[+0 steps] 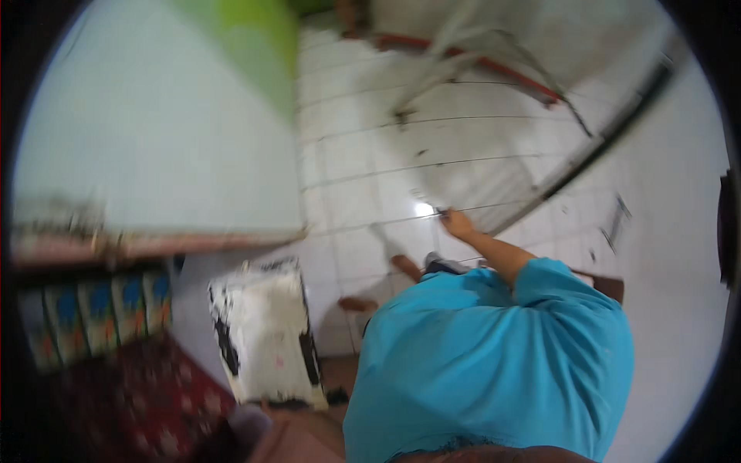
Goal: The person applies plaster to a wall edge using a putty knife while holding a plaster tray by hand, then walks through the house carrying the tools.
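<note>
My right hand (458,224) reaches forward over the white tiled floor, with the bare forearm coming out of a blue sleeve. Its fingers are closed round a small dark-handled tool (441,212); blur hides its far end, where a bright glint lies on the tiles. My left hand does not show. My blue shirt (486,370) fills the lower middle. Just beyond the shirt are two brown foot-like shapes, one (405,267) closer to my right hand, the other (356,305) farther left.
A white slab with black, worn edges (270,332) is at left, beside a red patterned cloth (154,393) and several colourful packs (108,312). A large pale panel (170,139) stands far left. Ahead is a frame with a red bar (502,68); a dark-edged strip (610,143) runs right.
</note>
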{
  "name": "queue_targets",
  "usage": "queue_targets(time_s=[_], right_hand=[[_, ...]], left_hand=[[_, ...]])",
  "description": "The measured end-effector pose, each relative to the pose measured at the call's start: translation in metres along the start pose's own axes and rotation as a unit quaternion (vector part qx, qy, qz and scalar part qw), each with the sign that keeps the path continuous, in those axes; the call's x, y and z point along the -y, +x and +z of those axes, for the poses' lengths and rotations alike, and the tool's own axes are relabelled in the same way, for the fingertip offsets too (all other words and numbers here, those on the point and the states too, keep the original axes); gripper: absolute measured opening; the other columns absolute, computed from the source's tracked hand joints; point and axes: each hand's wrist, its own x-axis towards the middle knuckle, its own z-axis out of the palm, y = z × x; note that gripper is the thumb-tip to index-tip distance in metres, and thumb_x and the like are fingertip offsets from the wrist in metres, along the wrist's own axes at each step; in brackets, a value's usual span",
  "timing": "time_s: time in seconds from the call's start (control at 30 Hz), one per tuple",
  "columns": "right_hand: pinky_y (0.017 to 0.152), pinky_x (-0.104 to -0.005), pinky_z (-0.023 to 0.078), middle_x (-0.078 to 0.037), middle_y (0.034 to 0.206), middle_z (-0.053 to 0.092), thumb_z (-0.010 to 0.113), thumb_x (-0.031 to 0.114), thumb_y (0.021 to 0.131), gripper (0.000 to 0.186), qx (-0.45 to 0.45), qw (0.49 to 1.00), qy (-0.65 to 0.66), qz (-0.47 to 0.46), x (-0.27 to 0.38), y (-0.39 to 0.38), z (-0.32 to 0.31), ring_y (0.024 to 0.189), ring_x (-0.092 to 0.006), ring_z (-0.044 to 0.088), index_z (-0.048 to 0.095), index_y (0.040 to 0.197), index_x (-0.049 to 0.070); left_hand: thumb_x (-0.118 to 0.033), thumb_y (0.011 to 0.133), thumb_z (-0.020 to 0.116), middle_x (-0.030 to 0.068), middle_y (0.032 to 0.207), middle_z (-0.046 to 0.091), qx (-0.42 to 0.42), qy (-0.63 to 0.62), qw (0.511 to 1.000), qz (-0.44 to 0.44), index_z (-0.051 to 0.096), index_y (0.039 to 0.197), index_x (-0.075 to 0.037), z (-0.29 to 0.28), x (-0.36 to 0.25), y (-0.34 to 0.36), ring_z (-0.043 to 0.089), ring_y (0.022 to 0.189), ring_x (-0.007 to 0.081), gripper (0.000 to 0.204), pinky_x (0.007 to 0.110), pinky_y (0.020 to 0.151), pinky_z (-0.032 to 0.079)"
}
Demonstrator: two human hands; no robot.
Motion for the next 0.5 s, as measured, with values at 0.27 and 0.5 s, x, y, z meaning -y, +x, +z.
queue_targets(time_s=[0.27, 0.5], right_hand=[[0.077, -0.0529, 0.053, -0.022, 0.09, 0.071, 0.064, 0.048, 0.094, 0.044, -0.065, 0.992, 0.106, 0.0, -0.063, -0.025, -0.119, 0.086, -0.0428, 0.069, 0.063, 0.105, 0.005], [0.078, -0.054, 0.053, -0.022, 0.09, 0.07, 0.063, 0.047, 0.094, 0.044, -0.122, 0.978, 0.163, 0.045, -0.132, -0.145, -0.194, 0.09, -0.0431, 0.068, 0.063, 0.11, 0.006]], left_hand=[[-0.042, 0.083, 0.063, 0.0166, 0.138, 0.056, 0.126, 0.032, 0.991, 0.022, 0.054, 0.138, -0.003, 0.128, 0.063, -0.102, 0.054, 0.125, 0.0358, 0.068, 0.051, 0.104, 0.045], [-0.044, 0.082, 0.062, 0.0172, 0.135, 0.058, 0.258, 0.043, 0.965, 0.019, 0.055, 0.135, -0.003, 0.187, 0.082, -0.17, 0.055, 0.123, 0.0358, 0.067, 0.051, 0.102, 0.045]])
